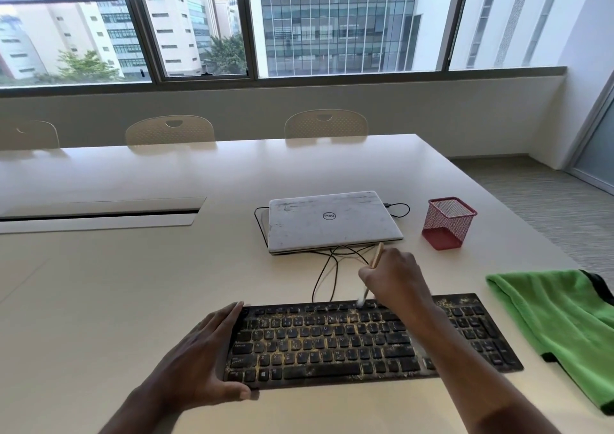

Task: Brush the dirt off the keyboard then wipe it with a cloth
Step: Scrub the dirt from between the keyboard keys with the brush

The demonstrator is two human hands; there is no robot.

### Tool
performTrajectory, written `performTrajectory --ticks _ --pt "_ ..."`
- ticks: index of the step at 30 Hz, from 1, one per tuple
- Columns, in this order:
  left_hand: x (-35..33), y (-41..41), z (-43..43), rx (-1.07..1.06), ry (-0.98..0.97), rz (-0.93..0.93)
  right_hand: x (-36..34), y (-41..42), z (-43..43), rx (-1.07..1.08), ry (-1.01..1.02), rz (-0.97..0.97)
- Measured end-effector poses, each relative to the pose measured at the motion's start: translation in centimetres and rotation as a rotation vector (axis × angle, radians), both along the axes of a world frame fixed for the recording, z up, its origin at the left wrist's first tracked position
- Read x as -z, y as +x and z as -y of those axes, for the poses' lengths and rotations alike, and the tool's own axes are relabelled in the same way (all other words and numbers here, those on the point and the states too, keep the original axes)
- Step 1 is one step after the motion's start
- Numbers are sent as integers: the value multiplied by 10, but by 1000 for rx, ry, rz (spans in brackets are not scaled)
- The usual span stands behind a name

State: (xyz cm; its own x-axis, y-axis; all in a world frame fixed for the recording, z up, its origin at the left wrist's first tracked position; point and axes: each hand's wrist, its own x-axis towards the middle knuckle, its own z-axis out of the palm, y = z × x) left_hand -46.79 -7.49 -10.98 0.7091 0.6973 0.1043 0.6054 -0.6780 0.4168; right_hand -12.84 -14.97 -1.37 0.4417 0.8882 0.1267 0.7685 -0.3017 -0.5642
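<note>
Lying near the desk's (133,284) near edge, a little right of its middle, the black keyboard (315,340) has its long axis running left to right, roughly parallel to that edge. Its legends read upright to the person, and its cable (319,277) leaves the far side toward the laptop. Yellowish grit is scattered between the keys over most of the board and on the far right corner.

The left hand (206,350) holds the keyboard's left end, with the fingers along the short side up to the far corner and the thumb hooked at the near corner. That grip probably keeps the board from sliding under the strokes.

The right hand (395,277) reaches over the board's right half and pinches a small brush (377,257) in closed fingers. The pale handle slants up and away, and the white bristles point down onto the farthest row of keys, right of centre. Working the far row with the tip angled down suits flicking crumbs out of the gaps. Brushing looks to be at an early stage, given how much dirt remains.

The green cloth (558,314) lies crumpled by the desk's right edge, just beside the keyboard's right end, untouched and within reach for the wipe.

Farther back sit a closed silver laptop (332,221) and a red mesh pen holder (448,222) to its right. Chairs (169,131) stand along the desk's far edge.
</note>
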Motion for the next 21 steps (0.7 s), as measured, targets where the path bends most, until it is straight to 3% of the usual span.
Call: performTrajectory --ticks 2,7,13,17,21 --pt "1 -1 -1 2 5 3 1 5 1 50 13 42" --pt "1 0 0 8 -7 8 -2 6 3 -49 34 -97" --pt "1 1 0 -5 -15 11 0 19 5 68 8 21" --pt "0 1 1 -10 -25 6 -4 18 7 -43 44 -101" --pt "3 -1 -1 -18 -15 -3 0 21 9 -7 0 21"
